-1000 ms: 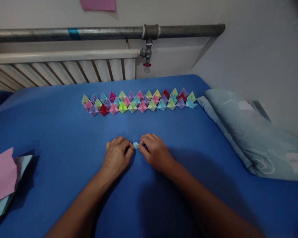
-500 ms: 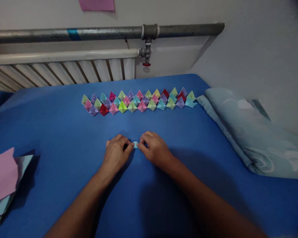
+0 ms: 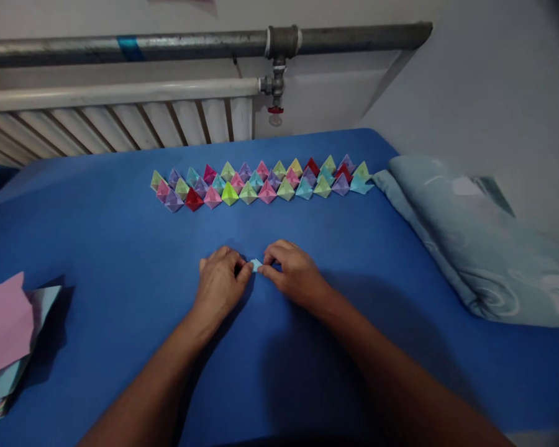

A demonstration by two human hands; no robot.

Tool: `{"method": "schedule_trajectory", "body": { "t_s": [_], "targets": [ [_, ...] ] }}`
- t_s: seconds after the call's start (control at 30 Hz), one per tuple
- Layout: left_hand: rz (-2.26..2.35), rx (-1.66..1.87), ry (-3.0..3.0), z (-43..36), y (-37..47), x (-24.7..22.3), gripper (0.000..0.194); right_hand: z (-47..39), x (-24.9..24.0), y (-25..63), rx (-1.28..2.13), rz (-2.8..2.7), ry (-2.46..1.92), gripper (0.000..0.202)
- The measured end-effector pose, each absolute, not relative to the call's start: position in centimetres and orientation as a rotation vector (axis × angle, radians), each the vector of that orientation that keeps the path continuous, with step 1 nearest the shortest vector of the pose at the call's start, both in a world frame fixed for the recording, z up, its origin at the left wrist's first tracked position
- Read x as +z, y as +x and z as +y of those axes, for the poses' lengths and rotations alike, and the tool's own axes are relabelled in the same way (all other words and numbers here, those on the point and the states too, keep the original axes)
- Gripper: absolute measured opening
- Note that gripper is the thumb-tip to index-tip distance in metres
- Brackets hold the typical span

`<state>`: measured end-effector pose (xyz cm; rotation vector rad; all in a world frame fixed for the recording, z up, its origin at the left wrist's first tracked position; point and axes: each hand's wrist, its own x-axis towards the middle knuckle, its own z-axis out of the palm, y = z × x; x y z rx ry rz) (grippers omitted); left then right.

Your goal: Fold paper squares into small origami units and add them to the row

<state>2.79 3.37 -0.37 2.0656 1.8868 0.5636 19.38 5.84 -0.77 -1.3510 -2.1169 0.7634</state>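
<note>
A small folded piece of light blue paper (image 3: 256, 266) is between my two hands, just above or on the blue surface (image 3: 121, 261). My left hand (image 3: 221, 276) pinches its left end between thumb and fingers. At its right end, my right hand (image 3: 292, 270) has thumb and forefinger closed on the paper's edge. Most of the paper's outer ends are covered by my fingertips. Beyond my hands stand several folded paper boats (image 3: 248, 194) in tight staggered rows, in pink, green, blue, purple, red and yellow.
A stack of coloured paper sheets (image 3: 4, 329) lies at the left, pink on top. A folded pale blue-green blanket (image 3: 461, 236) rests along the right wall. Behind the surface are a white radiator (image 3: 186, 124), a metal pipe (image 3: 190, 46) and a red-handled valve (image 3: 276, 110).
The camera view has tilted slightly downward. My right fingers have shifted a little on the paper, and more of its pointed top shows between my hands.
</note>
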Motion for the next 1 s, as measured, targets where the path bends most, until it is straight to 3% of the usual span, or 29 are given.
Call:
{"method": "schedule_trajectory", "body": {
  "t_s": [0.3,0.8,1.0],
  "targets": [
    [1.872,0.584,1.979,3.5,2.6,-0.1,0.009,6.5,0.3,19.4,0.9,-2.159,-1.492,0.013],
    [1.731,0.488,2.025,4.8,1.0,-0.2,0.008,7.4,0.4,19.3,0.865,-2.218,-1.576,0.014],
    [1.736,0.465,2.088,4.7,1.1,-0.2,0.008,7.7,0.7,20.1,1.055,-2.142,-1.443,0.012]
  ]
}}
